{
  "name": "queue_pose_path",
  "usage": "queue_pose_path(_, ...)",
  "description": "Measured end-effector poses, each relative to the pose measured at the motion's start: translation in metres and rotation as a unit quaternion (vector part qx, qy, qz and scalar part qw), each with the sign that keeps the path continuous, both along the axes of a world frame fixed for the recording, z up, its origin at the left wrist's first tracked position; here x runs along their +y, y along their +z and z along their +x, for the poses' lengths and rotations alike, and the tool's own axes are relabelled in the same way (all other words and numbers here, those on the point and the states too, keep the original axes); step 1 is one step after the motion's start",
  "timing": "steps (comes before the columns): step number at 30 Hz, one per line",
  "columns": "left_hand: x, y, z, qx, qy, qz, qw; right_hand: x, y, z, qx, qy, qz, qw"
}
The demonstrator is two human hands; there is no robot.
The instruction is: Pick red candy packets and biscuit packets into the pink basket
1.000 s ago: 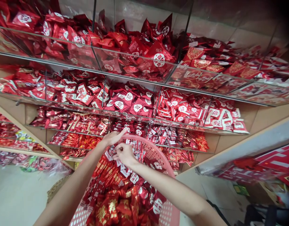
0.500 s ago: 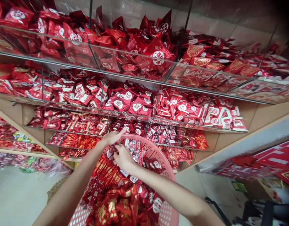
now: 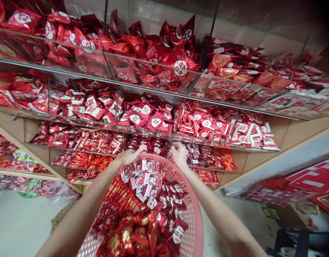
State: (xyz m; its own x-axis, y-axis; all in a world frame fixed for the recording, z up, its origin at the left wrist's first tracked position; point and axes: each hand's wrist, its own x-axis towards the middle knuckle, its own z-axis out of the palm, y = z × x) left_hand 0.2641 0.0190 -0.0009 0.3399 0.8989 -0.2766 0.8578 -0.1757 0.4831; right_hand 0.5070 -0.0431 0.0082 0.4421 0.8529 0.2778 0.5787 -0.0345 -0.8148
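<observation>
The pink basket point(image 3: 194, 222) is near, in the middle, and I see it filled with red packets point(image 3: 128, 235). On its far rim lies the left hand point(image 3: 128, 156); I cannot tell if its hidden fingers are clamped. Farther and rightward, the right hand point(image 3: 179, 153), fingers curled together, is at small packets point(image 3: 194, 152) on the shelves point(image 3: 251, 160); its hold I cannot tell.

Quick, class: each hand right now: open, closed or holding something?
Left hand: at the rim of the pink perforated basket; fingers partly hidden, grip cannot be told.
Right hand: fingers curled by the shelved red-and-white packets; whether holding one cannot be told.
</observation>
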Motion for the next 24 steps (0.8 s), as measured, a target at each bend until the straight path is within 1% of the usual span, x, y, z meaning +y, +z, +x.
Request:
queue_pose_path(2, -0.001, 0.0, 0.0, -0.001, -0.002, -0.005, 1.0, 0.011, -0.014, 0.016, -0.008, -0.01, -0.079, 0.997)
queue_pose_path(4, -0.002, 0.002, 0.0, 0.006, 0.005, -0.002, 1.0, 0.021, -0.027, 0.022, -0.011, 0.006, -0.127, 0.992)
queue_pose_path(7, -0.003, 0.003, 0.001, 0.01, 0.008, 0.0, 1.0, 0.032, -0.042, 0.021, -0.006, 0.026, -0.15, 0.988)
queue_pose_path(11, -0.003, 0.002, 0.0, 0.003, 0.001, -0.001, 1.0, 0.041, -0.051, 0.019, 0.027, 0.03, -0.161, 0.986)
queue_pose_path(13, -0.002, 0.001, 0.0, 0.001, 0.005, 0.002, 1.0, 0.04, -0.052, 0.021, 0.055, 0.028, -0.154, 0.986)
queue_pose_path(16, -0.002, 0.001, 0.0, 0.0, 0.006, -0.001, 1.0, 0.029, -0.048, 0.029, 0.104, 0.037, -0.136, 0.985)
queue_pose_path(20, -0.001, 0.001, 0.0, 0.002, 0.002, -0.005, 1.0, 0.001, -0.036, 0.04, 0.158, 0.073, -0.109, 0.979)
queue_pose_path(24, -0.001, 0.0, 0.0, 0.004, -0.001, -0.004, 1.0, -0.029, -0.023, 0.047, 0.217, 0.122, -0.067, 0.966)
